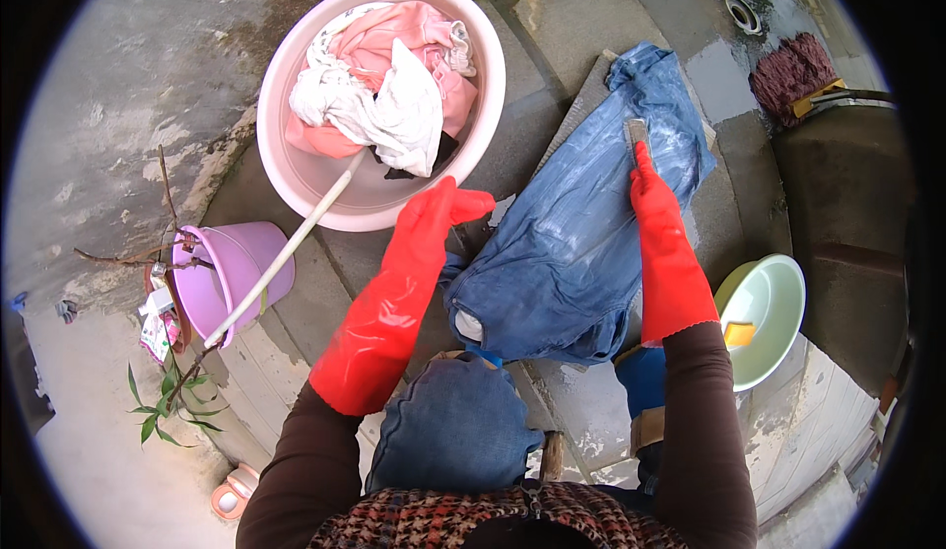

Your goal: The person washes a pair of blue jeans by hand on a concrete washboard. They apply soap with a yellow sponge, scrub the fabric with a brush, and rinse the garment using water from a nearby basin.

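A wet blue denim garment is spread over a ribbed washboard, whose edges show along the upper part. White suds streak its far end. My right hand, in a long red rubber glove, grips a small brush against the cloth there. The brush's underside is hidden. My left hand, in a matching glove, hovers empty between the garment and the large pink basin, its thumb apart from its fingers. White cloth and pink cloth lie heaped in that basin.
A long pale stick slants from the basin across a purple bucket at left. To the right stands a pale green basin holding a yellow block. A dark red mop head or brush lies at far right, near a drain.
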Demonstrator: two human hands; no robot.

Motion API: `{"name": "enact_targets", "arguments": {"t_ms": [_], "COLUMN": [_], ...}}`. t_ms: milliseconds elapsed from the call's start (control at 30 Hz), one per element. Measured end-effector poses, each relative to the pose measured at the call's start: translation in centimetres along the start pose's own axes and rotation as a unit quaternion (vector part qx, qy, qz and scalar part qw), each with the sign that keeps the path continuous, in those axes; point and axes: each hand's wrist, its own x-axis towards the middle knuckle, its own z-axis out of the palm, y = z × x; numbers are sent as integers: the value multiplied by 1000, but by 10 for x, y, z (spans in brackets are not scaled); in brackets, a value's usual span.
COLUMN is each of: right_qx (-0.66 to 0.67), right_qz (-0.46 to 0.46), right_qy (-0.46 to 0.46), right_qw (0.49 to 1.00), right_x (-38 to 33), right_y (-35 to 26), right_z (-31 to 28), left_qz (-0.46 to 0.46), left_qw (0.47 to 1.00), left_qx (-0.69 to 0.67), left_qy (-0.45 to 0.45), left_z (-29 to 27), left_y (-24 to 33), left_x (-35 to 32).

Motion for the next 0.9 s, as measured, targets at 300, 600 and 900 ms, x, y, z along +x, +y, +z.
{"name": "enact_targets", "arguments": {"t_ms": [300,600,900], "right_qx": [1,31,47], "right_qz": [-13,-50,-46], "right_qy": [-2,22,22], "right_qw": [1000,998,998], "right_x": [0,-4,-5], "right_y": [-7,-6,0], "right_z": [-5,-4,-1], "left_qz": [-148,-151,78], "left_qw": [944,951,946], "left_qx": [-287,-246,290], "left_qy": [70,106,-122], "left_z": [-56,-57,102], "left_y": [-11,-26,-1], "left_x": [156,183,71]}}
